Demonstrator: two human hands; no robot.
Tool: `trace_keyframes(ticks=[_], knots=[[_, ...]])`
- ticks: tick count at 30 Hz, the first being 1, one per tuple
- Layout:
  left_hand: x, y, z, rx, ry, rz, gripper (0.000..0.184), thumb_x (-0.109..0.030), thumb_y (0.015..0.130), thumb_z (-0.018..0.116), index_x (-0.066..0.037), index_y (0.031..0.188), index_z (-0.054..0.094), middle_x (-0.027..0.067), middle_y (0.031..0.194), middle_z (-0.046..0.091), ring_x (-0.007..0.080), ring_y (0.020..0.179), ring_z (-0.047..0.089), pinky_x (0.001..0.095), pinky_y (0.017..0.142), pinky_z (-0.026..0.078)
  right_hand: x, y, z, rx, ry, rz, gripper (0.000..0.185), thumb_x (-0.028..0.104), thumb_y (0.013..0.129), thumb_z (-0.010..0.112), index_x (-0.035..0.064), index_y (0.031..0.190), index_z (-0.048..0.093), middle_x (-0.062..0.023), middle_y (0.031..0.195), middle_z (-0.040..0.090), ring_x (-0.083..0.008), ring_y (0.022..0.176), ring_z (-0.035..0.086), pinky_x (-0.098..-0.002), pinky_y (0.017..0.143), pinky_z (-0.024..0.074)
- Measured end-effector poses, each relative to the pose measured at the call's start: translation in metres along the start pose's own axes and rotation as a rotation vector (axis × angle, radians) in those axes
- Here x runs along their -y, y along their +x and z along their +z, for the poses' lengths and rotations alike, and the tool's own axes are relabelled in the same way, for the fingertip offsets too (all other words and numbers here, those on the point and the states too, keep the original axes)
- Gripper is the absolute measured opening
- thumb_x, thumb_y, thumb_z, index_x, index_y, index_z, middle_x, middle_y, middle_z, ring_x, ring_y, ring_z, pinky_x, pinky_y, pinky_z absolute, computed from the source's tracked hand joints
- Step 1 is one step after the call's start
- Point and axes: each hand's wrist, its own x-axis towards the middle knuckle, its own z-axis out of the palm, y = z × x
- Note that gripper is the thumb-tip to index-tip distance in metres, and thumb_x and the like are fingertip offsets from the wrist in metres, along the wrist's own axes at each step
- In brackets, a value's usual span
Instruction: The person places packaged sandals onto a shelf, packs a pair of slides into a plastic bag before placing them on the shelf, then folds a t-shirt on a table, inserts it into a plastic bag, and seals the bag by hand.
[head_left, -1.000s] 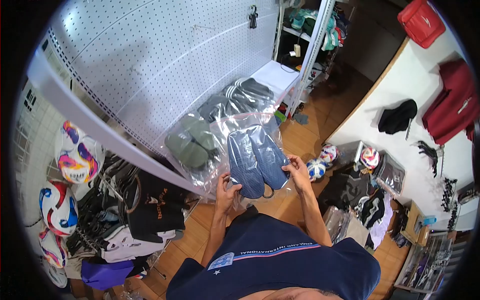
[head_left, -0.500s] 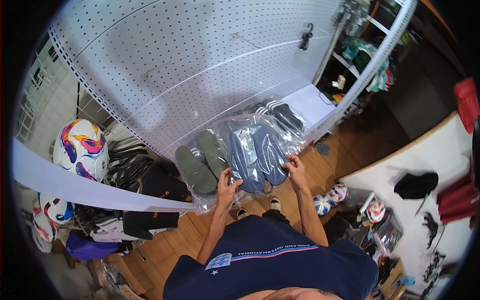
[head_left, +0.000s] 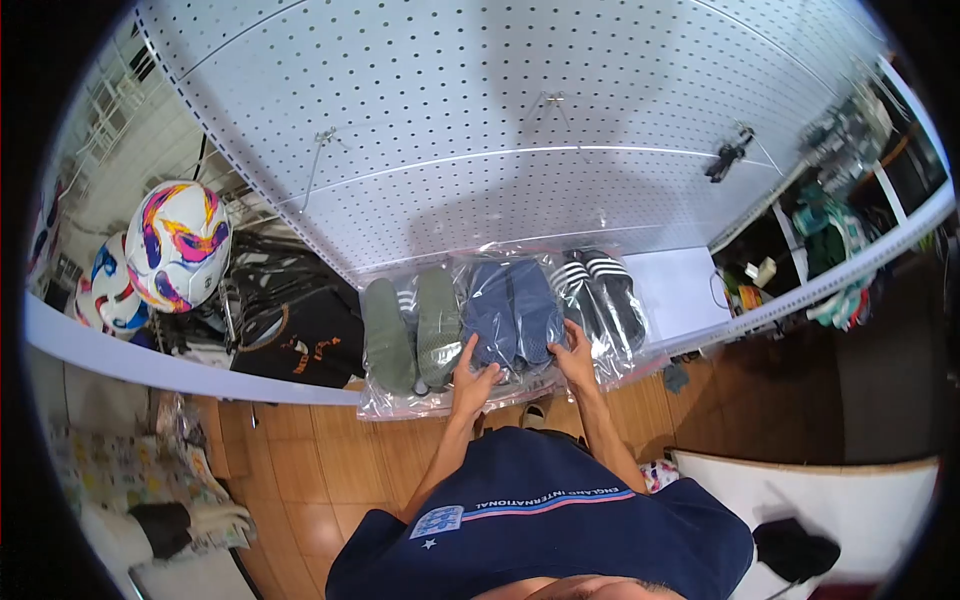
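Note:
A pair of blue sandals (head_left: 512, 310) in a clear plastic bag rests on the white shelf, toes toward the back panel. My left hand (head_left: 477, 377) grips the bag's near left corner, its thumb and fingers at the sandal ends. At the near right corner, my right hand (head_left: 574, 358) holds the same bag. Just left of it lie olive green sandals (head_left: 391, 340), also bagged, with white stripes of another item showing between them. Black sandals with white stripes (head_left: 606, 300) sit in plastic on the right side.
A white perforated panel (head_left: 420, 130) with wire hooks (head_left: 325, 135) rises behind the shelf (head_left: 680, 290). Patterned footballs (head_left: 180, 247) and dark hanging clothes (head_left: 300, 335) are at the left. Packed shelving (head_left: 835, 240) stands right, and wooden flooring (head_left: 330, 470) lies below.
The bagged blue sandals have gone from a tilted position over the shelf's front to lying straight between the green and black pairs. Both hands moved with them, and the view has turned.

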Motion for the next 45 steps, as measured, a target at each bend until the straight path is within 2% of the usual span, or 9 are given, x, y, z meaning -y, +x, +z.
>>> trace_keyframes(ticks=[4,8,16,22,25,32,36,39,45], knots=[[0.009,0.012,0.012,-0.058,0.003,0.171,0.071,0.017,0.084,0.052,-0.008,0.147,0.032,0.0171,0.139,0.041,0.0227,0.101,0.06,0.0327,0.083,0.058,0.017,0.01,-0.003,0.05,-0.067,0.01,0.062,-0.012,0.075,0.063,-0.0044,0.133,0.043,-0.0139,0.128,0.054,-0.0203,0.118,0.052,-0.0293,0.099,0.0411],[0.003,0.011,0.022,-0.111,-0.007,0.145,0.068,0.017,0.084,0.054,-0.009,0.145,0.037,0.0151,0.142,0.038,0.0219,0.104,0.059,0.0319,0.083,0.059,0.008,0.028,-0.007,0.106,-0.065,0.001,0.061,-0.008,0.075,0.065,-0.0045,0.132,0.044,-0.0184,0.129,0.054,-0.0235,0.121,0.05,-0.0313,0.104,0.0361],[0.001,-0.006,0.033,-0.248,0.093,0.138,0.066,-0.001,0.086,0.067,-0.011,0.144,0.038,0.0147,0.142,0.039,0.0222,0.108,0.057,0.0315,0.078,0.058,0.034,0.018,-0.012,0.074,-0.369,-0.042,0.063,0.009,0.077,0.072,-0.0039,0.132,0.045,-0.0234,0.129,0.054,-0.0309,0.124,0.049,-0.0353,0.104,0.037],[0.006,-0.019,0.019,-0.218,0.408,0.284,0.067,-0.015,0.086,0.071,-0.009,0.144,0.039,0.0185,0.146,0.036,0.0265,0.128,0.043,0.0392,0.099,0.046,0.046,0.007,-0.015,0.065,-0.381,-0.096,0.064,0.013,0.078,0.071,-0.0027,0.133,0.044,-0.0256,0.128,0.054,-0.0349,0.119,0.053,-0.0393,0.102,0.0395],[-0.001,-0.033,0.016,-0.262,0.609,0.322,0.068,-0.031,0.083,0.073,-0.003,0.138,0.045,0.0254,0.136,0.045,0.0361,0.13,0.041,0.0407,0.108,0.033,0.052,0.003,-0.011,0.029,-0.505,-0.279,0.064,0.013,0.079,0.07,-0.0028,0.134,0.042,-0.0268,0.128,0.052,-0.0393,0.117,0.052,-0.0428,0.1,0.0398],[-0.02,-0.065,-0.003,-0.229,0.717,0.394,0.064,-0.031,0.083,0.072,-0.003,0.136,0.047,0.0245,0.136,0.047,0.0386,0.131,0.039,0.0418,0.11,0.03,0.073,-0.02,0.028,-0.034,-0.709,-0.521,0.061,0.012,0.082,0.067,-0.0063,0.134,0.04,-0.0307,0.134,0.044,-0.0441,0.128,0.04,-0.0461,0.108,0.0315],[-0.022,-0.084,-0.027,-0.16,0.624,0.357,0.061,-0.03,0.084,0.072,-0.006,0.135,0.048,0.0209,0.135,0.048,0.0353,0.125,0.046,0.0409,0.101,0.04,0.074,-0.024,0.06,0.011,-0.824,-0.589,0.059,0.021,0.086,0.066,-0.0041,0.134,0.044,-0.0305,0.14,0.04,-0.0443,0.13,0.038,-0.0459,0.109,0.0308],[-0.026,-0.102,-0.054,-0.121,0.563,0.304,0.06,-0.028,0.084,0.072,-0.008,0.135,0.049,0.018,0.134,0.049,0.0315,0.12,0.05,0.0384,0.092,0.046,0.071,-0.023,0.084,0.066,-0.838,-0.514,0.065,0.035,0.088,0.063,0.0002,0.138,0.041,-0.0308,0.145,0.033,-0.0498,0.135,0.029,-0.0651,0.107,0.0203],[-0.022,-0.149,-0.128,-0.155,0.475,0.284,0.061,-0.03,0.087,0.071,-0.007,0.137,0.047,0.0178,0.13,0.054,0.0304,0.118,0.054,0.0364,0.084,0.05,0.067,0.043,0.108,-0.006,-1.231,-0.291,0.081,0.062,0.089,0.047,0.0066,0.146,0.035,-0.026,0.152,0.026,-0.0506,0.14,0.017,-0.071,0.106,0.0104]])
